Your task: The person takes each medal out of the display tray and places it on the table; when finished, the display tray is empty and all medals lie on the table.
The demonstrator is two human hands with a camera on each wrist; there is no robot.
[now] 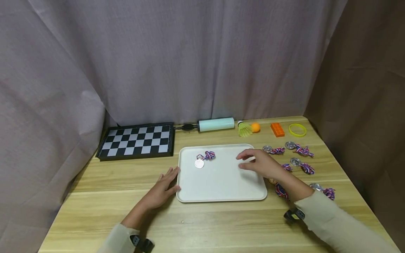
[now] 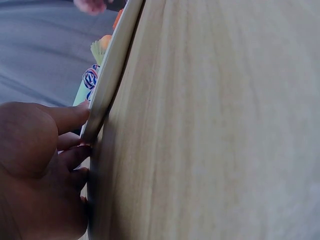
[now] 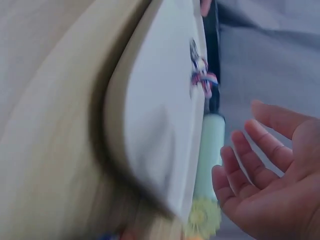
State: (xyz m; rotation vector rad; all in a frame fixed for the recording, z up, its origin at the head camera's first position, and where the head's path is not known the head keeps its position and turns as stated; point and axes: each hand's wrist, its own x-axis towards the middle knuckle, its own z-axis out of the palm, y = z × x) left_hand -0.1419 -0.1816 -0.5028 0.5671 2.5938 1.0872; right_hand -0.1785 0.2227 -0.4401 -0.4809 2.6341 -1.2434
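A white tray [image 1: 221, 186] lies on the wooden table. On its upper left part rests a silver medal [image 1: 199, 163] with a knotted red, white and blue ribbon [image 1: 209, 155]. My left hand [image 1: 162, 189] is at the tray's left edge, its thumb [image 2: 75, 116] and fingertips against the rim. Over the right side of the tray hovers my right hand [image 1: 261, 163], fingers loosely bent and nothing between them. Several more medals with bundled ribbons, such as one silver medal [image 1: 295, 161], lie right of the tray, some partly hidden by my right forearm.
A black and white chessboard [image 1: 136, 140] lies at the back left. Along the back sit a mint-green hand pump [image 1: 216, 124], a yellow shuttlecock [image 1: 244, 129], an orange ball [image 1: 255, 127], an orange toy brick [image 1: 277, 129] and a yellow ring [image 1: 297, 135]. Grey curtains hang behind the table.
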